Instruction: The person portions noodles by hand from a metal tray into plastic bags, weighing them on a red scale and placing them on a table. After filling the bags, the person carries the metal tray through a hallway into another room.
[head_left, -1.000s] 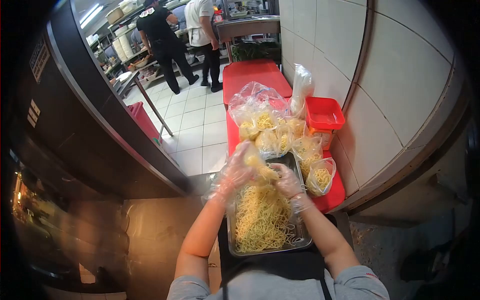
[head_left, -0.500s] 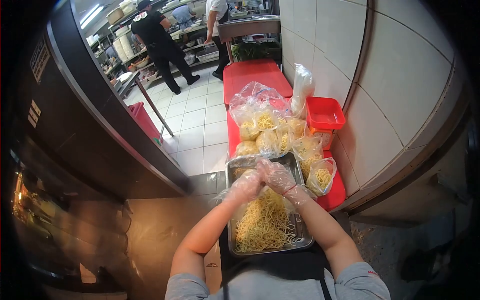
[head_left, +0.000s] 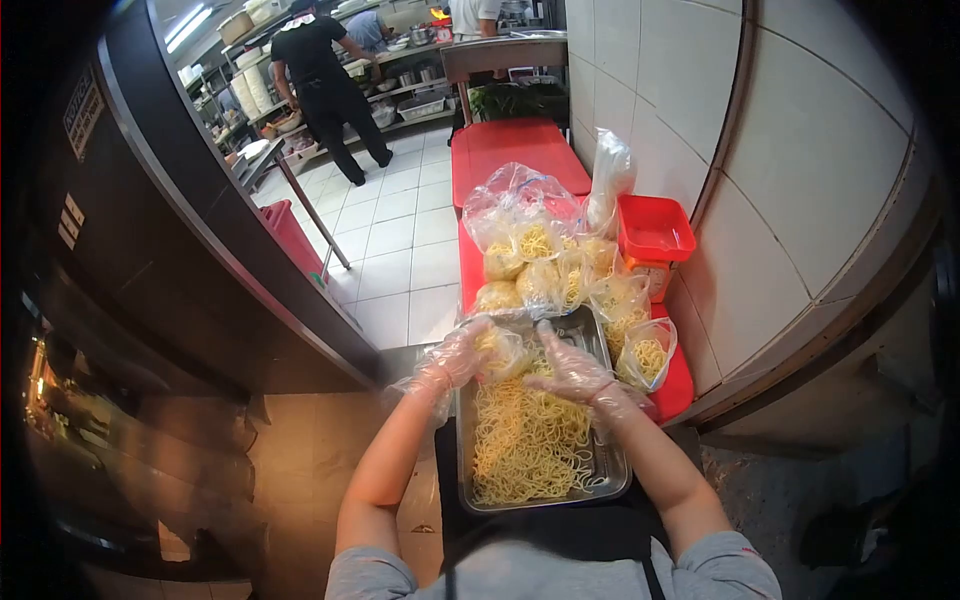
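Observation:
A metal tray [head_left: 612,478] holds a heap of loose yellow noodles [head_left: 530,440]. At its far end lies a clear plastic bag with noodles in it [head_left: 503,354]. My left hand [head_left: 455,358], in a clear plastic glove, is closed on the left side of this bag. My right hand [head_left: 572,374], gloved too, is open over the tray to the right of the bag, thumb and fingers apart. Beyond the tray stand several bags of noodles [head_left: 540,285], and an open-topped one [head_left: 648,355] is at the right.
A red basin [head_left: 655,228] sits on an orange scale [head_left: 655,275] by the tiled wall. Beside it stands a roll of plastic bags [head_left: 608,180]. A red surface [head_left: 520,160] runs away from me. Further off, a person in black [head_left: 320,90] stands near shelves.
My hands have moved apart; they were together at the bag's top. The right has opened, while the left is at the bag's side. People in the background have shifted.

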